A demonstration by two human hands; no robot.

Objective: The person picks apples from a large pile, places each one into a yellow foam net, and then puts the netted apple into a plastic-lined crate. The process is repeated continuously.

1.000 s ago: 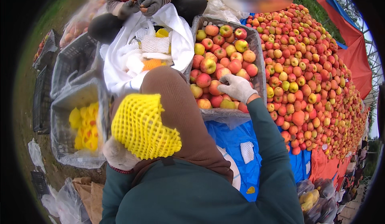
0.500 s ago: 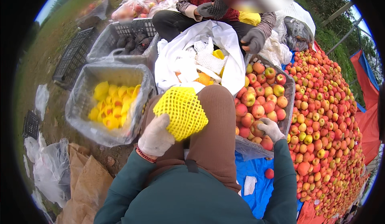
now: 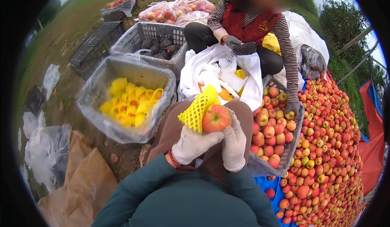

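Note:
Above my lap, a red apple (image 3: 216,119) sits between my two white-gloved hands. My left hand (image 3: 194,145) is closed around a yellow foam net sleeve (image 3: 196,112), which lies against the apple's left side. From the right, my right hand (image 3: 235,143) grips the apple, its fingers along the far side. Just to the right of my knee stands a lined crate (image 3: 293,145) of loose apples. Ahead of my knees is an open white bag (image 3: 194,74) with white, yellow and orange foam sleeves in it.
On the left, a plastic-lined crate (image 3: 94,119) holds apples in yellow sleeves; behind it, another crate (image 3: 122,44) holds dark-sleeved ones. A co-worker (image 3: 260,21) opposite reaches into the apple crate. A large apple heap (image 3: 325,158) lies right. Brown paper (image 3: 87,174) lies lower left.
My right hand has come from the apple crate to my lap with an apple. The yellow sleeve has met the apple. The co-worker's arm has stretched down into the apple crate. The view has shifted.

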